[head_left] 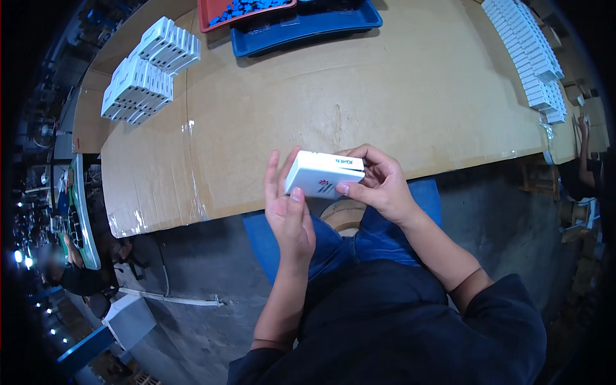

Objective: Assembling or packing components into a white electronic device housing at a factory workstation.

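Observation:
A small white box (314, 176) with a red mark and dark print is held in the air over the table's near edge, slightly tilted. My left hand (290, 221) supports its left end, thumb on the front face and fingers behind. On the other end, my right hand (387, 186) grips it between the thumb in front and fingers at the back. A thin dark gap shows along the box's upper right edge, near the right fingers. What is inside the box cannot be seen.
Similar white boxes (139, 88) stand stacked at the table's left, and more boxes (527, 54) line its right side. A blue tray (308, 38) and a red tray (206, 23) of small blue pieces sit at the far edge. Cardboard (269, 115) covers the table.

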Demonstrator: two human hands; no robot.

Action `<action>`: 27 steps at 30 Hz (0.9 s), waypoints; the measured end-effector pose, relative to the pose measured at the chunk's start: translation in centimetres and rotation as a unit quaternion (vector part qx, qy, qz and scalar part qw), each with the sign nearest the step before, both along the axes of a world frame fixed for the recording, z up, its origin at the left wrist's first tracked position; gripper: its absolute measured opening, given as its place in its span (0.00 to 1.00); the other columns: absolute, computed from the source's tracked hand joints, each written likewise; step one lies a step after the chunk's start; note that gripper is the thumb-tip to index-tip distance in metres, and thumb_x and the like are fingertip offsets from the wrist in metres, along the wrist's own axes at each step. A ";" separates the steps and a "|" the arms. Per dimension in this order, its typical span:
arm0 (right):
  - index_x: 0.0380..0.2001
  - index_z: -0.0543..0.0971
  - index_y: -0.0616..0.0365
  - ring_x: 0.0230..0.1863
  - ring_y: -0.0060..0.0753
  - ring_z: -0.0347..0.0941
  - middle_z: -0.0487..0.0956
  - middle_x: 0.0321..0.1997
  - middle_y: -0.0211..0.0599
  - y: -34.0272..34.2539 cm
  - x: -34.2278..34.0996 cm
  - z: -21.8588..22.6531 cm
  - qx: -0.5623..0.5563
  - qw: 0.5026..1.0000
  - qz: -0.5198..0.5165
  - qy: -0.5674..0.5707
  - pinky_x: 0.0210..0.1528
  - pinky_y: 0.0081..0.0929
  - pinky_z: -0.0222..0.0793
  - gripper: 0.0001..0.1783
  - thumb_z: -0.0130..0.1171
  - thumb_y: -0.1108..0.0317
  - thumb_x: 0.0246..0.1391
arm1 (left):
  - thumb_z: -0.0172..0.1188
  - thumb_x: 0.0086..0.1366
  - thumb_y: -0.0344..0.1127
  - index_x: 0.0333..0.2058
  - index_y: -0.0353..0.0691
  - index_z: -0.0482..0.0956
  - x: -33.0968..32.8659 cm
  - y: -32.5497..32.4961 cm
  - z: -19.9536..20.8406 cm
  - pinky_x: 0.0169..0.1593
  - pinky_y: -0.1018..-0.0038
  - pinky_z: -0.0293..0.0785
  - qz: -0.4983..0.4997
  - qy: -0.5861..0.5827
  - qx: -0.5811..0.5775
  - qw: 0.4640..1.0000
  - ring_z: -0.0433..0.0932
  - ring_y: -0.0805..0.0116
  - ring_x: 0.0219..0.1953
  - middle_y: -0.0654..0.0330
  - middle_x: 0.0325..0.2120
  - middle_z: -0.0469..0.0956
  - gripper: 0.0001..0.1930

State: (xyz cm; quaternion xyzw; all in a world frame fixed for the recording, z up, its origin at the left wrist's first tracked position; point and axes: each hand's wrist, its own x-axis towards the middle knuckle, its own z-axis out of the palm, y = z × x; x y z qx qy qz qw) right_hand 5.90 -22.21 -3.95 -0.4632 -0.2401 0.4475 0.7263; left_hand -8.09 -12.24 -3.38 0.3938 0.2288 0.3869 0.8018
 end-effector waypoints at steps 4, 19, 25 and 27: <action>0.52 0.77 0.62 0.54 0.22 0.77 0.81 0.48 0.32 -0.6 1.0 0.6 -0.025 0.991 0.009 -0.130 0.58 0.25 0.76 0.24 0.76 0.75 0.53 | 0.66 0.68 0.35 0.70 0.30 0.60 -1.1 1.4 -0.7 0.73 0.61 0.60 -0.004 0.090 0.178 0.980 0.70 0.56 0.68 0.44 0.64 0.72 0.36; 0.50 0.83 0.64 0.47 0.26 0.82 0.85 0.46 0.36 -1.6 1.3 1.3 0.034 0.989 0.045 -0.133 0.52 0.23 0.78 0.22 0.75 0.77 0.50 | 0.75 0.60 0.28 0.57 0.27 0.77 -2.1 0.8 1.0 0.63 0.67 0.76 -0.107 0.032 0.134 0.985 0.80 0.59 0.58 0.44 0.55 0.81 0.28; 0.45 0.86 0.64 0.42 0.29 0.84 0.86 0.43 0.39 -1.3 1.5 2.3 0.067 0.970 0.028 -0.233 0.46 0.25 0.78 0.19 0.76 0.79 0.46 | 0.74 0.59 0.24 0.53 0.29 0.81 -2.2 1.0 1.4 0.57 0.72 0.79 -0.126 0.036 0.179 0.975 0.81 0.62 0.55 0.45 0.53 0.82 0.23; 0.44 0.86 0.64 0.41 0.30 0.84 0.86 0.42 0.39 -1.4 1.5 2.3 0.065 0.968 0.026 -0.241 0.46 0.25 0.78 0.20 0.76 0.79 0.45 | 0.74 0.59 0.24 0.53 0.30 0.81 -2.2 0.8 1.4 0.57 0.71 0.79 -0.124 0.036 0.152 0.980 0.81 0.62 0.55 0.45 0.53 0.82 0.23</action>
